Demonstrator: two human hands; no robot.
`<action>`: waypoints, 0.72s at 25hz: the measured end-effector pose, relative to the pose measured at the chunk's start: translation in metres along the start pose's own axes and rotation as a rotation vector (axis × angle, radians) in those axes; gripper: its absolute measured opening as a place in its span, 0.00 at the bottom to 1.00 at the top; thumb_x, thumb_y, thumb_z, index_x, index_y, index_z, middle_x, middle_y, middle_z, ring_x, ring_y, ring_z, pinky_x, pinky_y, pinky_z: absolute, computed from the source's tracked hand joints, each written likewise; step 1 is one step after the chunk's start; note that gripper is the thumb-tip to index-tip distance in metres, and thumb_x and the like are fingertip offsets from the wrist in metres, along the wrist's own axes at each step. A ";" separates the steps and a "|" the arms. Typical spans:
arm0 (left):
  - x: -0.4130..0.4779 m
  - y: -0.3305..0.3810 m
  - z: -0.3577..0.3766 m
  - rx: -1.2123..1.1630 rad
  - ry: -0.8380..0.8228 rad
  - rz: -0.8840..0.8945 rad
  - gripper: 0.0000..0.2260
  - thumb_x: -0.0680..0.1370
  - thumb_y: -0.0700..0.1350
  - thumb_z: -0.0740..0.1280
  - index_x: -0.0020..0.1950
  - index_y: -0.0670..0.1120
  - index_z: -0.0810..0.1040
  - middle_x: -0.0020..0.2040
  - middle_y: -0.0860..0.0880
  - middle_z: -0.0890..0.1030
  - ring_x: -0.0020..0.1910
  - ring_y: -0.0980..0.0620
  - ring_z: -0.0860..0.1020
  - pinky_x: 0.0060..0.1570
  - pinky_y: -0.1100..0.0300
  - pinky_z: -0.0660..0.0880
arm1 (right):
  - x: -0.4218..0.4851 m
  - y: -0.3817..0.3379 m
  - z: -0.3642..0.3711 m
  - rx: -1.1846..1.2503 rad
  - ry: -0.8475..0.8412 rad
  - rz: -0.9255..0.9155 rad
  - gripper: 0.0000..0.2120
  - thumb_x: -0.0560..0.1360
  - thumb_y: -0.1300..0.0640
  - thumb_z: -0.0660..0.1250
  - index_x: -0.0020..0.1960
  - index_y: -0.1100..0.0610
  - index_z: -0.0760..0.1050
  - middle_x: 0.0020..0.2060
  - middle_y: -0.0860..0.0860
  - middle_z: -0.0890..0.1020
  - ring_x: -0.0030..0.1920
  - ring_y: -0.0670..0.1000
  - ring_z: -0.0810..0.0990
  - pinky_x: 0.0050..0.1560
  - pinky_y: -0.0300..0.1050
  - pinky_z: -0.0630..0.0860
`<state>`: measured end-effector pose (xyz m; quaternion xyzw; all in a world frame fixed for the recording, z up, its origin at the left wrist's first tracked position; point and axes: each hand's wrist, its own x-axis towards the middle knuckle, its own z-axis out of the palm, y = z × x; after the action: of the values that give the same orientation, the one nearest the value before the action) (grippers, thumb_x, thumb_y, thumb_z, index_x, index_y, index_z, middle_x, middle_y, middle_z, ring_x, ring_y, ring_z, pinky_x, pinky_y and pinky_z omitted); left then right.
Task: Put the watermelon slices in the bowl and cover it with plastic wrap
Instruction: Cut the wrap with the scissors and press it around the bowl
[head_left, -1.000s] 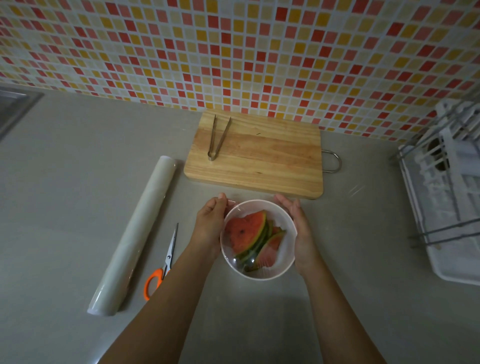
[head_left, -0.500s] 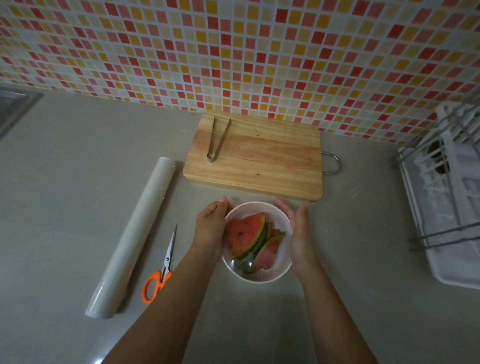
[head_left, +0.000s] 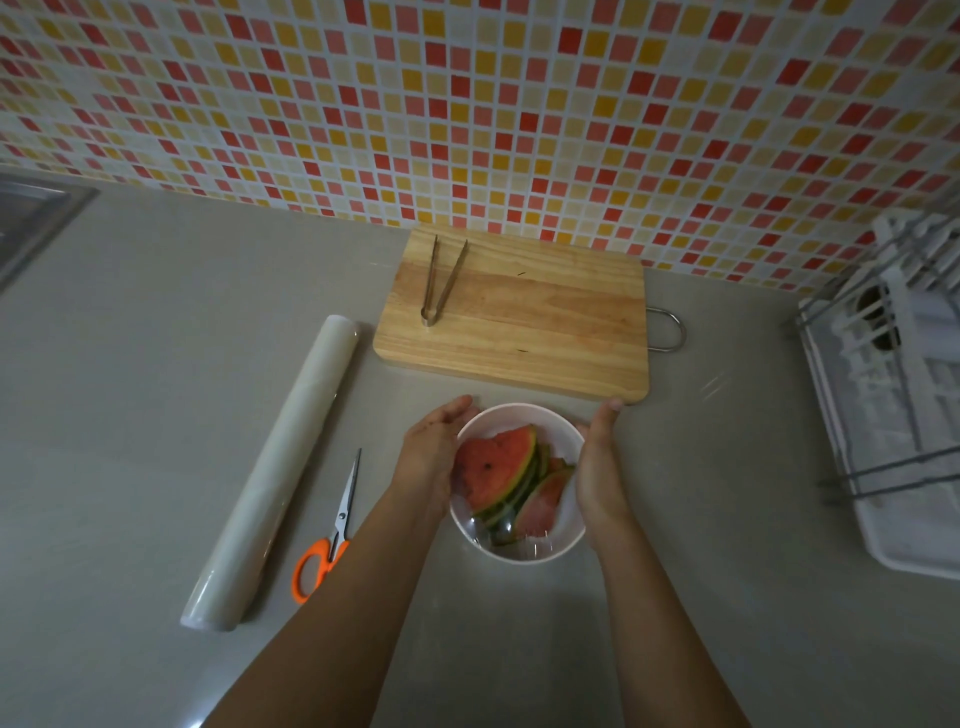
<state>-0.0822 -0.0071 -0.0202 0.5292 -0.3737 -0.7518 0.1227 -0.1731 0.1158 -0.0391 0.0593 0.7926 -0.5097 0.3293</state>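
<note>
Left hand fingers lie close together and nearly straight, pressed flat against the 9 o'clock wall of the white bowl. Right hand fingers lie the same way against its 3 o'clock wall, with the tips reaching the far rim. Neither the left hand nor the right hand curls round or pinches anything; the bowl sits between the two palms. Whether it rests on the grey bench or is slightly raised cannot be told.

The watermelon slices are inside the bowl, stacked on edge, red flesh toward 10 o'clock and green rinds toward 4 o'clock. A glossy clear film shows over the near part of the bowl; how far it extends cannot be told.

Taken from the bowl:
- A wooden cutting board lies at 12 o'clock, just beyond the fingertips, with a metal loop handle on its 3 o'clock edge.
- Metal tongs lie on the board's far left part, arms spread away from the person.
- Orange-handled scissors lie closed at 9 o'clock.
- Beyond the scissors lies the roll of plastic wrap, running from 7 to 1 o'clock.
- A white dish rack stands at 3 o'clock, well apart.
- A mosaic-tiled wall backs the bench.
</note>
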 end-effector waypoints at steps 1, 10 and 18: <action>0.002 -0.001 0.000 -0.008 0.006 -0.011 0.11 0.75 0.41 0.67 0.56 0.47 0.82 0.47 0.46 0.84 0.48 0.44 0.82 0.48 0.52 0.80 | -0.001 0.000 0.000 -0.016 0.049 -0.011 0.59 0.50 0.16 0.34 0.62 0.51 0.73 0.61 0.57 0.77 0.63 0.59 0.72 0.68 0.60 0.62; -0.004 -0.009 -0.034 -0.018 -0.062 0.412 0.13 0.83 0.42 0.55 0.64 0.48 0.73 0.67 0.45 0.76 0.62 0.55 0.76 0.64 0.61 0.68 | -0.006 0.000 -0.019 -0.022 0.200 -0.322 0.45 0.65 0.26 0.36 0.61 0.51 0.74 0.64 0.49 0.74 0.64 0.55 0.72 0.65 0.46 0.65; -0.014 -0.019 -0.024 0.906 -0.304 0.855 0.24 0.80 0.56 0.47 0.74 0.50 0.65 0.73 0.50 0.68 0.69 0.62 0.63 0.67 0.70 0.56 | -0.016 0.002 -0.014 -0.315 -0.167 -0.748 0.35 0.71 0.28 0.40 0.66 0.46 0.68 0.63 0.43 0.72 0.64 0.43 0.70 0.63 0.40 0.65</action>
<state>-0.0514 0.0037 -0.0273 0.2201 -0.8456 -0.4709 0.1216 -0.1663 0.1326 -0.0278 -0.3253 0.7984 -0.4698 0.1897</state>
